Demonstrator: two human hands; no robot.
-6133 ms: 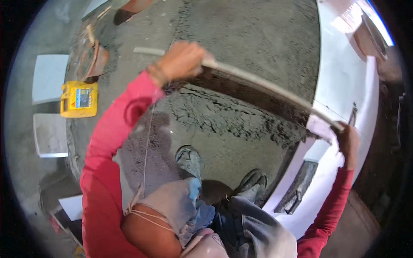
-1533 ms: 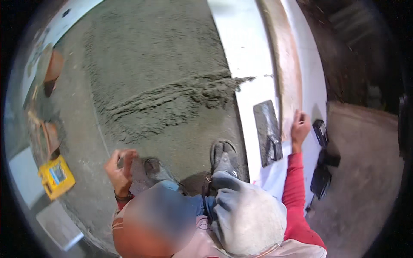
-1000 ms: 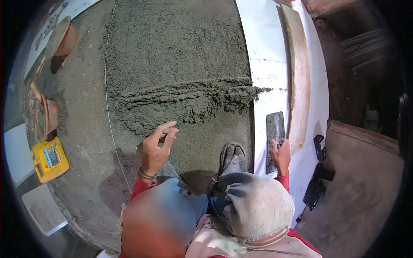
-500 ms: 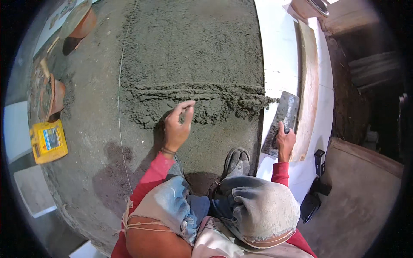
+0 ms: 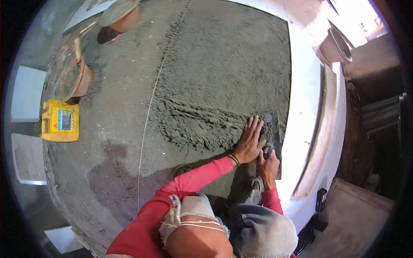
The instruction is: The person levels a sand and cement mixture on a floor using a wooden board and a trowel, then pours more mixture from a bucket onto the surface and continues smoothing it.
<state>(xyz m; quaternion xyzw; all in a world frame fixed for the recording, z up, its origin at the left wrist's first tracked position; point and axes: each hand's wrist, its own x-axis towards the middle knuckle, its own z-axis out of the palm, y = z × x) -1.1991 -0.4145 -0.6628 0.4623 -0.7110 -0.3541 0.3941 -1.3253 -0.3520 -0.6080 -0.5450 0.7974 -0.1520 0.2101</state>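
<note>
My right hand (image 5: 269, 169) is closed round the handle of a rectangular steel trowel (image 5: 275, 144), which lies at the right edge of the wet mortar bed beside the white tiles. Some mortar sits on its upper part. Close against the trowel, my left hand (image 5: 247, 145) is open, its fingers stretched out at the mortar by the blade. A rough ridge of loose grey mortar (image 5: 202, 127) runs leftward from there. Beyond it spreads a flatter layer of mortar (image 5: 232, 56). The trowel's handle is mostly hidden by my right hand.
A taut string (image 5: 146, 124) runs along the left of the mortar. Further left stand a yellow jerrycan (image 5: 60, 121), a bucket with a wooden handle sticking out (image 5: 81, 81) and another bucket (image 5: 124, 21). Right, a wooden board (image 5: 320, 142) lies on white tiles (image 5: 303, 94), near a third bucket (image 5: 335, 46).
My left hand has moved right across to the trowel, its fingers straightening. The trowel has gone from the white tiles onto the mortar's right edge. The view has shifted.
</note>
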